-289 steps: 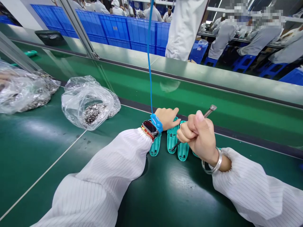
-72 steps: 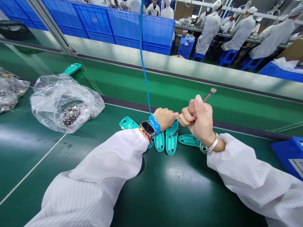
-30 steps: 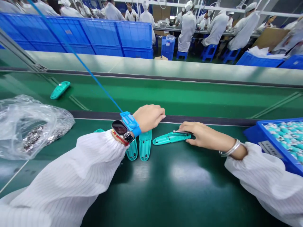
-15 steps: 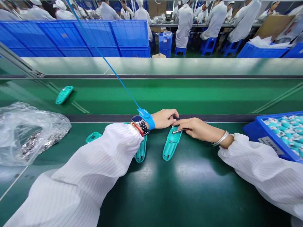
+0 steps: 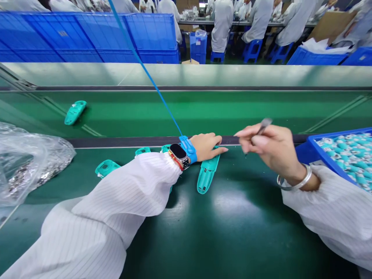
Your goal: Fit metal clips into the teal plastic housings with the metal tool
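My left hand [image 5: 207, 147] lies flat, its fingertips over the top end of a teal plastic casing [image 5: 207, 175]. A blue wrist strap [image 5: 188, 149] with a blue cord and a black-faced watch [image 5: 178, 152] circle that wrist. My right hand [image 5: 269, 147] is raised above the belt's far edge, pinching a slim metal pry tool [image 5: 264, 126]. Several more teal casings lie left of my left forearm, such as one [image 5: 106, 168] on the dark green belt, and my sleeve partly hides others.
A clear plastic bag of shiny metal parts [image 5: 29, 164] lies at left. A blue tray of small teal-and-white parts [image 5: 343, 153] sits at right. One teal casing [image 5: 74, 112] lies on the raised green shelf. Blue crates and co-workers in white stand beyond.
My right hand has lifted off the casing and moved up and right with the tool. The view has turned slightly, bringing the blue tray further in.
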`<act>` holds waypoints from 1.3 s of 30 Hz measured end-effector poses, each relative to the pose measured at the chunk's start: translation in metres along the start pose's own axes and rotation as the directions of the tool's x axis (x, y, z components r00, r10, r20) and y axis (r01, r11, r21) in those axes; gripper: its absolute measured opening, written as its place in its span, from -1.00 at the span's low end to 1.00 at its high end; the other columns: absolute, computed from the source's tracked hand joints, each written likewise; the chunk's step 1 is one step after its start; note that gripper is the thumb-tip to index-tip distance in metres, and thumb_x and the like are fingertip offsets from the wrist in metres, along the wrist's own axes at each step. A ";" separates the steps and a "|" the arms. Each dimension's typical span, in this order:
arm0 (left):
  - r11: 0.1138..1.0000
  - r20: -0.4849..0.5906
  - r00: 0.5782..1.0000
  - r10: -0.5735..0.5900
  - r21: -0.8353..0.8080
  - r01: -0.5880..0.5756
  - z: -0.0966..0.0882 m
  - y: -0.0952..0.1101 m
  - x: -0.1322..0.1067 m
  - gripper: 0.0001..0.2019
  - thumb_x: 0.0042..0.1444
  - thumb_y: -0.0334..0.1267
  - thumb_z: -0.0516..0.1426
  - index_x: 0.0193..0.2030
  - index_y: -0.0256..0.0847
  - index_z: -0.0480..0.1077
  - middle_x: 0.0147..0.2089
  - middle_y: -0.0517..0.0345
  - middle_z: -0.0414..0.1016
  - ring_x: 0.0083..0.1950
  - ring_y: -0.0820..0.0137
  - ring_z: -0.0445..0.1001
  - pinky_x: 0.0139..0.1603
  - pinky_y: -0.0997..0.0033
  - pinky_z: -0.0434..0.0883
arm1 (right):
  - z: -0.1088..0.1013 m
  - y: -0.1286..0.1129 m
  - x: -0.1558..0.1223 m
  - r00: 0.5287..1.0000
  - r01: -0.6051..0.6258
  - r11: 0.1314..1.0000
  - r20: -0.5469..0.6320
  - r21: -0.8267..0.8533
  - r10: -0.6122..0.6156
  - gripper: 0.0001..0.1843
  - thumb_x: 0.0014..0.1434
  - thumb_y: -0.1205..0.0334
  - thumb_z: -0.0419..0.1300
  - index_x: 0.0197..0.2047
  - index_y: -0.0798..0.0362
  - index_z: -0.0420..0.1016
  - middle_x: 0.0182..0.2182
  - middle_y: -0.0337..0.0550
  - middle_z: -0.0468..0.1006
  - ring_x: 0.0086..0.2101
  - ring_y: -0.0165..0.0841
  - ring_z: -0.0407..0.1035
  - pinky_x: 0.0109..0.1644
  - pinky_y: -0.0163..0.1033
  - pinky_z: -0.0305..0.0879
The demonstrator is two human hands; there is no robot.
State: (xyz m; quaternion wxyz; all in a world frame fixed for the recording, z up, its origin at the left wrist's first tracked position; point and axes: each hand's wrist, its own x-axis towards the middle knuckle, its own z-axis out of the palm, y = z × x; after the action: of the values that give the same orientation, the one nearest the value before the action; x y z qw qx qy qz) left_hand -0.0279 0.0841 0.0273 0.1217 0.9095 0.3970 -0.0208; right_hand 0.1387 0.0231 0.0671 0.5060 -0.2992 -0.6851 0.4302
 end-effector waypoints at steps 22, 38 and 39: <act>0.967 -0.112 0.989 0.098 0.244 -0.069 0.017 0.003 0.004 -0.55 0.21 -0.03 -0.23 -0.07 -0.22 0.34 -0.35 0.01 0.45 -0.25 0.25 0.47 -0.45 0.43 0.11 | 0.053 -0.001 0.003 0.973 0.044 0.918 -0.224 0.395 0.049 -0.42 0.20 -0.03 -0.01 -0.64 0.14 -0.19 -0.74 -0.34 -0.29 -0.72 -0.62 -0.26 -0.65 -0.44 -0.20; 0.969 -0.106 0.990 0.092 0.239 -0.065 0.017 0.007 0.003 -0.54 0.24 -0.05 -0.28 -0.02 -0.20 0.32 -0.27 -0.03 0.47 -0.21 0.14 0.48 -0.37 0.31 0.23 | 0.041 -0.009 0.003 0.986 -0.047 0.938 -0.133 0.342 0.098 -0.41 0.21 -0.04 0.00 -0.66 0.16 -0.10 -0.75 -0.35 -0.23 -0.73 -0.65 -0.19 -0.65 -0.45 -0.20; 0.971 -0.101 0.991 0.091 0.230 -0.066 0.016 0.007 0.003 -0.54 0.24 -0.06 -0.27 -0.03 -0.21 0.32 -0.28 -0.03 0.47 -0.21 0.14 0.48 -0.38 0.32 0.22 | 0.045 -0.007 0.003 0.985 -0.020 0.931 -0.154 0.366 0.082 -0.41 0.20 -0.05 0.01 -0.66 0.16 -0.11 -0.75 -0.35 -0.24 -0.73 -0.65 -0.21 -0.66 -0.46 -0.20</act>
State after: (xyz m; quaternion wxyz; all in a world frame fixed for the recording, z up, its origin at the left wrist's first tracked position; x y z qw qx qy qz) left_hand -0.0195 0.0776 0.0125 -0.0042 0.9321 0.3620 -0.0105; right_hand 0.0954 0.0098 0.0700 0.5965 -0.2533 -0.5413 0.5358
